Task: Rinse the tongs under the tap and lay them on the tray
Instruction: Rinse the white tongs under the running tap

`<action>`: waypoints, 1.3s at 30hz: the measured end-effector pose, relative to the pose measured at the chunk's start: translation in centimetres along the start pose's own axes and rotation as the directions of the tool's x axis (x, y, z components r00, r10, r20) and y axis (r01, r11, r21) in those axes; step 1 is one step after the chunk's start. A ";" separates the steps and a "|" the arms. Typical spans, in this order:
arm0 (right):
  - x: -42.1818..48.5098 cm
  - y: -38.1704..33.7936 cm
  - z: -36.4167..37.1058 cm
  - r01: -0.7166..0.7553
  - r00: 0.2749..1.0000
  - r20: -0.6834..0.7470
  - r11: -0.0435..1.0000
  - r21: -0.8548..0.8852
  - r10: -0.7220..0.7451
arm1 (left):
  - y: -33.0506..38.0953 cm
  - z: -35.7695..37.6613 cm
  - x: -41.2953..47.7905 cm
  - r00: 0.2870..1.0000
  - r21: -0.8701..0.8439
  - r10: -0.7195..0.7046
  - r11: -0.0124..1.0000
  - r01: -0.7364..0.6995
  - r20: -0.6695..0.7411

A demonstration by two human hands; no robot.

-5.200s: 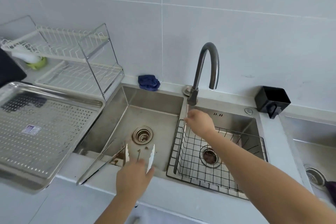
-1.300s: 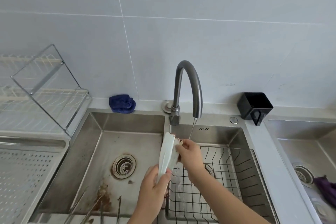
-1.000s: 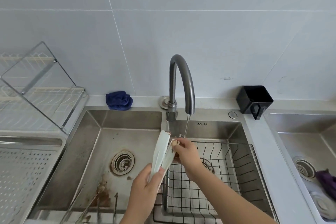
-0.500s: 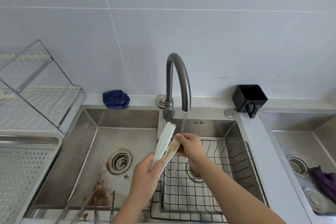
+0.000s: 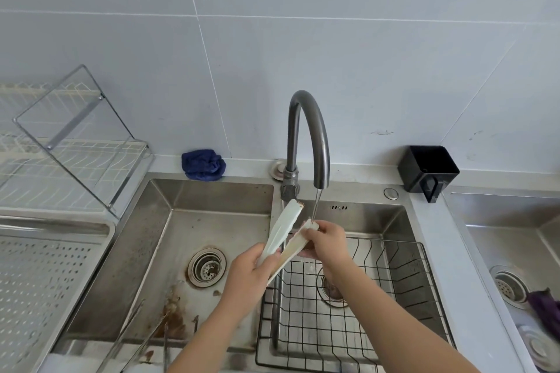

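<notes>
- White tongs in the air over the divider between left basin and right basin, tips up toward the tap, handle end down toward the sink's front edge.
- Grip, left hand: fingers curled round the handle end, holding both arms.
- Grip, right hand: thumb and fingers pinching the lower arm's tip, right under the water stream.
- Upper arm's tip free, brown-stained at its edge, just beside the tap base, apart from the stream.
- In the right basin, wire basket, far rim just below the right hand; contact there cannot be told.
- Off the sink's left edge, perforated tray, well apart from the tongs; between them, the left basin's open width.
- At the tray's far edge, dish rack, glass panel tilted toward the sink's far-left corner.
- Against the left basin's front edge, metal tongs beside brown stains.
- On the sink's far edge, blue cloth left of the tap; black holder at the far-right corner.
- Versus 0.5 s ago: arms spread wider, upper tip higher and nearer the tap base; same grips.
- Versus 5.2 s ago: tongs up off the left basin's front edge, right hand off the tap base, water now running.
</notes>
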State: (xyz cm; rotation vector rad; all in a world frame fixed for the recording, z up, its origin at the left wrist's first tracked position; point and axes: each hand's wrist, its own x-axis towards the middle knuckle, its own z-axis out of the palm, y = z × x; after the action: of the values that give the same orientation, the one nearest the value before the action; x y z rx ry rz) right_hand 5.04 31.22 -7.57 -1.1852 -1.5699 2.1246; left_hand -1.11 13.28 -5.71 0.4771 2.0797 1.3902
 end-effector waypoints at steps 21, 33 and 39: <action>-1.1 0.6 -0.2 0.084 0.996 -0.008 0.995 0.061 -0.084 | 1.1 0.5 2.9 0.959 -0.046 -0.247 0.966 0.255 0.138; -1.1 0.8 0.2 0.072 0.994 -0.097 0.987 0.144 -0.058 | -0.5 4.0 4.3 0.989 -0.093 -0.146 0.986 0.142 -0.035; -0.9 -0.1 -1.2 0.079 0.992 -0.091 0.995 -0.064 -0.085 | -0.6 4.7 4.2 0.983 -0.187 -0.181 0.967 0.171 -0.040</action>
State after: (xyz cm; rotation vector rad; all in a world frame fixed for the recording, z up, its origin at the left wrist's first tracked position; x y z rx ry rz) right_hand 6.47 31.48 -7.15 -1.1990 -1.6226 1.9548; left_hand -1.32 18.82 -8.73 0.1740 1.9615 1.4850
